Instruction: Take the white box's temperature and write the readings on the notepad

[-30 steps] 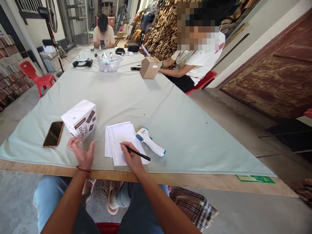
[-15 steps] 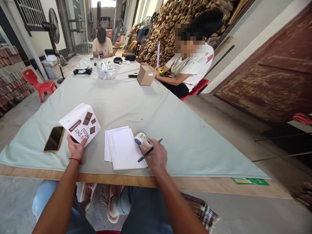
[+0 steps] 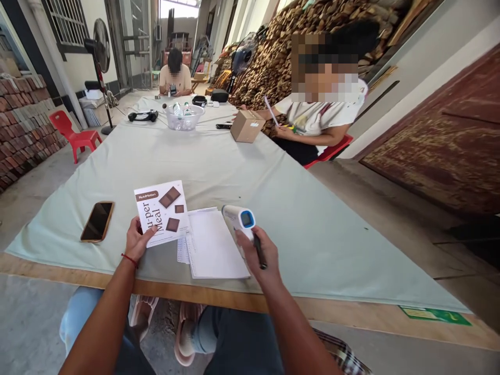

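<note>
My left hand [image 3: 141, 239] grips the lower left of a white box [image 3: 166, 211], printed with brown bars and the words "NutriMotion" and "Meal". It is tilted toward me above the table. My right hand [image 3: 260, 255] is closed round the handle of a white and blue infrared thermometer [image 3: 238, 216], whose small screen faces back toward me. A black pen [image 3: 259, 251] is also held in those fingers. Between my hands lie white paper sheets [image 3: 213, 245], partly covered by the box's corner. Left of the box a phone [image 3: 97, 222] lies flat, screen up.
On the cloth-covered table [image 3: 312, 250] stand a cardboard box [image 3: 247, 126] and a clear plastic bowl [image 3: 183, 119] holding bottles. A person in a white shirt [image 3: 324, 114] sits at the right side, another person [image 3: 175, 78] at the far end. A red chair [image 3: 74, 136] stands left.
The box has turned more upright and moved right, over the sheets' edge. The thermometer has been raised from the sheets and turned, its screen now toward me. The view has shifted slightly.
</note>
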Demonstrator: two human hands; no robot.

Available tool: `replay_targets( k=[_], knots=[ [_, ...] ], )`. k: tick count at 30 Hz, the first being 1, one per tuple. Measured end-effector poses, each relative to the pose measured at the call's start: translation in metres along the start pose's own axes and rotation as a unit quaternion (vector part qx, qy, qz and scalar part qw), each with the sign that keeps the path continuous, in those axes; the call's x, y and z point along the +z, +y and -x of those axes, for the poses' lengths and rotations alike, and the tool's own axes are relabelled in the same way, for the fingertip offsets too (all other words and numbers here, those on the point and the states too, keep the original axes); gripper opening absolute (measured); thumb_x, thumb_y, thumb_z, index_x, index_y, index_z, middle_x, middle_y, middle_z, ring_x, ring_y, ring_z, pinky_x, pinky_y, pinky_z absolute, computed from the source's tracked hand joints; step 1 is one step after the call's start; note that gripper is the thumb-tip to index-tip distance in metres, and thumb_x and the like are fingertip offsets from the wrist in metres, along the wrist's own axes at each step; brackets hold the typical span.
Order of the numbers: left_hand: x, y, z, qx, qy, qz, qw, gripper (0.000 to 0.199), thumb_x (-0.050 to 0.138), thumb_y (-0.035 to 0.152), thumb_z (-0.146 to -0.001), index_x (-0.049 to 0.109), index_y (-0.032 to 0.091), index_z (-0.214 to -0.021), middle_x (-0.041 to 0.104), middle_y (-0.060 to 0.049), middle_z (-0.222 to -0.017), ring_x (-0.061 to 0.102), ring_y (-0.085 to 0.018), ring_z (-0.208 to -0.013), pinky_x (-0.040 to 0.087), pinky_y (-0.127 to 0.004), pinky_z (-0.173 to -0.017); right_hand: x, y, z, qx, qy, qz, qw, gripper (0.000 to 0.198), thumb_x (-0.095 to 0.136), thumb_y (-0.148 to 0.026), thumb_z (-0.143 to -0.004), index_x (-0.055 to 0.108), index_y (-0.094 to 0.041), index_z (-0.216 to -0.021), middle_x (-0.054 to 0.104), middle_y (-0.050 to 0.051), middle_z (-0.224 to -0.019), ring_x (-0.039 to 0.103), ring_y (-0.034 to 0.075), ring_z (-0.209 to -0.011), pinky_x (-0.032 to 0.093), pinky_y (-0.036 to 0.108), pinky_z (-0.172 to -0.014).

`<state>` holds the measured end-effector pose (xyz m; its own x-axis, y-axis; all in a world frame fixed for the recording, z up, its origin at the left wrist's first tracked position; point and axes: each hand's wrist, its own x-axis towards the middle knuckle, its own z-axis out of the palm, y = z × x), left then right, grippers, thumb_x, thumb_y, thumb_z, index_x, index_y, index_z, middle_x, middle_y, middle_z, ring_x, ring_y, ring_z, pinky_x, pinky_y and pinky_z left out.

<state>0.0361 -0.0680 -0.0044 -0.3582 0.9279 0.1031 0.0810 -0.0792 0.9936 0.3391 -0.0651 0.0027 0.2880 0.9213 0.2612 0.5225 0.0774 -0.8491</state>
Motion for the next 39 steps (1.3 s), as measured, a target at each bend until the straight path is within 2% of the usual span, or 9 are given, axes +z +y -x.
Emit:
replay_targets(
  k=[3, 5, 7, 11, 15, 21, 30, 39],
  knots=[
    [0.002, 0.001, 0.000, 0.015, -0.007, 0.012, 1.000, 0.068, 0.077, 0.053, -0.064, 0.056, 0.014, -0.116, 0.069, -0.013, -0.111, 0.065, -0.028, -0.102, 0.052, -0.041, -0.088, 0.014, -0.032, 0.025, 0.029, -0.070, -0.116, 0.990, 0.043, 0.064, -0.057, -0.072, 0.064, -0.018, -0.089, 0.063, 0.001, -0.066, 0.055, 0.017, -0.055, 0.043, 0.027, -0.049],
    [0.003, 0.000, 0.000, 0.024, -0.013, 0.012, 1.000, 0.066, 0.075, 0.054, -0.067, 0.057, 0.014, -0.117, 0.069, -0.012, -0.112, 0.065, -0.027, -0.102, 0.052, -0.040, -0.088, 0.026, -0.050, 0.041, 0.022, -0.123, -0.142, 0.982, 0.038, 0.067, -0.054, -0.071, 0.065, -0.018, -0.085, 0.063, 0.001, -0.063, 0.055, 0.016, -0.055, 0.043, 0.026, -0.049],
    [0.003, -0.003, 0.000, 0.031, -0.020, 0.010, 0.999, 0.064, 0.074, 0.053, -0.069, 0.058, 0.015, -0.118, 0.070, -0.011, -0.109, 0.066, -0.026, -0.099, 0.053, -0.039, -0.086, 0.039, -0.062, 0.053, 0.020, -0.146, -0.150, 0.978, 0.034, 0.065, -0.051, -0.073, 0.063, -0.019, -0.082, 0.061, 0.000, -0.062, 0.056, 0.016, -0.055, 0.045, 0.027, -0.051],
    [0.002, -0.011, -0.001, 0.036, -0.027, 0.009, 0.999, 0.064, 0.073, 0.051, -0.071, 0.056, 0.015, -0.122, 0.071, -0.010, -0.106, 0.067, -0.025, -0.094, 0.054, -0.036, -0.082, 0.057, -0.070, 0.065, 0.022, -0.143, -0.146, 0.979, 0.031, 0.059, -0.050, -0.077, 0.058, -0.021, -0.084, 0.060, 0.000, -0.068, 0.057, 0.016, -0.059, 0.048, 0.028, -0.055],
    [0.002, -0.016, -0.001, 0.036, -0.031, 0.001, 0.999, 0.063, 0.072, 0.051, -0.074, 0.055, 0.016, -0.123, 0.069, -0.011, -0.111, 0.066, -0.025, -0.097, 0.053, -0.035, -0.084, 0.064, -0.070, 0.066, 0.013, -0.168, -0.115, 0.979, 0.029, 0.054, -0.052, -0.082, 0.051, -0.023, -0.082, 0.057, -0.002, -0.067, 0.055, 0.016, -0.058, 0.047, 0.028, -0.056],
    [0.002, -0.010, 0.003, 0.047, -0.039, 0.004, 0.998, 0.061, 0.072, 0.051, -0.073, 0.054, 0.016, -0.120, 0.069, -0.011, -0.109, 0.066, -0.024, -0.096, 0.053, -0.035, -0.083, 0.072, -0.078, 0.074, -0.018, -0.164, -0.036, 0.986, 0.025, 0.048, -0.048, -0.085, 0.050, -0.024, -0.091, 0.061, 0.001, -0.070, 0.057, 0.019, -0.060, 0.044, 0.029, -0.056],
    [0.004, -0.002, 0.004, 0.043, -0.040, 0.012, 0.998, 0.059, 0.073, 0.051, -0.071, 0.056, 0.017, -0.115, 0.069, -0.009, -0.107, 0.064, -0.025, -0.097, 0.051, -0.035, -0.084, 0.080, -0.081, 0.078, 0.024, -0.189, -0.120, 0.974, 0.031, 0.049, -0.052, -0.088, 0.052, -0.024, -0.100, 0.065, 0.003, -0.075, 0.061, 0.021, -0.064, 0.048, 0.031, -0.059],
    [0.002, -0.006, 0.003, 0.061, -0.048, -0.001, 0.997, 0.056, 0.072, 0.050, -0.074, 0.057, 0.017, -0.117, 0.069, -0.009, -0.107, 0.065, -0.024, -0.094, 0.052, -0.034, -0.082, 0.082, -0.078, 0.078, 0.015, -0.175, -0.102, 0.979, 0.029, 0.049, -0.051, -0.088, 0.053, -0.024, -0.099, 0.064, 0.001, -0.070, 0.060, 0.020, -0.061, 0.045, 0.029, -0.055]
  ],
)
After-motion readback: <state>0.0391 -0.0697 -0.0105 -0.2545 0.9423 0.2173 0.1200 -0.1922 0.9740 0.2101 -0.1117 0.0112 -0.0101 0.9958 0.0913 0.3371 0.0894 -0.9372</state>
